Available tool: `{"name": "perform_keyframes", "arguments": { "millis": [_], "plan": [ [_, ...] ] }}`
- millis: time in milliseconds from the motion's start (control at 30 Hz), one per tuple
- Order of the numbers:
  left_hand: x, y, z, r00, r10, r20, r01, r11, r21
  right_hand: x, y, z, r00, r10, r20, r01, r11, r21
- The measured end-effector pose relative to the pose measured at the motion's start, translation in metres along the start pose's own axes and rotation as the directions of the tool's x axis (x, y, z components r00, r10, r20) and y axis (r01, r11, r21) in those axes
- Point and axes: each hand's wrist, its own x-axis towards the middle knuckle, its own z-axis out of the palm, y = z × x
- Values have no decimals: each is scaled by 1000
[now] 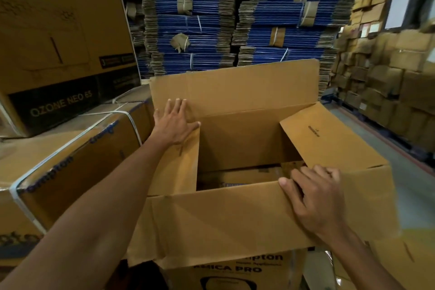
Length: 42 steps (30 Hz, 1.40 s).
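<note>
A large brown cardboard box (pixel 235 146) stands open in front of me, its four top flaps spread. My left hand (pixel 175 122) lies flat with straight fingers against the far flap (pixel 235 87), at its left end, above the left side flap (pixel 176 167). My right hand (pixel 313 198) grips the top edge of the near flap (pixel 211 219), fingers curled over it into the box. The right side flap (pixel 324 139) slants up beside that hand. Something brown lies deep inside the box; it is too dark to identify.
Strapped cartons (pixel 70 160) sit to my left, with a large "OZONE NEO 65" box (pixel 58 54) on top. Tall stacks of flattened blue cartons (pixel 235 19) rise behind. More brown boxes (pixel 388 66) are piled at the right beyond a floor aisle (pixel 400 160).
</note>
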Motion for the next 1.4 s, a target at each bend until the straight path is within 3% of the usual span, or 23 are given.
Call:
{"name": "perform_keyframes", "arguments": {
  "millis": [133, 300, 467, 833, 1000, 1133, 1300, 1400],
  "plan": [
    [6, 5, 25, 991, -43, 128, 52, 996, -71, 2, 3, 6, 1000, -7, -9, 6, 1000, -9],
    [6, 9, 49, 979, -85, 185, 74, 995, 63, 13, 4, 17, 1000, -18, -12, 18, 1000, -5],
    [8, 8, 42, 975, -71, 210, 66, 997, 31, 17, 7, 21, 1000, -24, -9, 24, 1000, -7],
    [-58, 32, 4, 900, -79, 429, 93, 996, -11, 19, 10, 20, 1000, -1, 19, 2, 999, -35],
    [-99, 21, -12, 952, -131, 277, 168, 979, -114, 18, 5, 17, 999, -1, 33, 2, 999, -37],
    [-124, 28, -18, 883, -170, 437, 184, 983, 10, 17, 0, 14, 999, 4, 38, -3, 999, -39],
    [-131, 39, -23, 877, -183, 444, 185, 982, 38, 10, -1, 4, 999, 4, 47, -1, 999, -50],
    [-138, 43, -32, 923, -147, 355, 181, 981, -65, 7, 0, 0, 999, 18, 40, -16, 999, -50]
  ]
}}
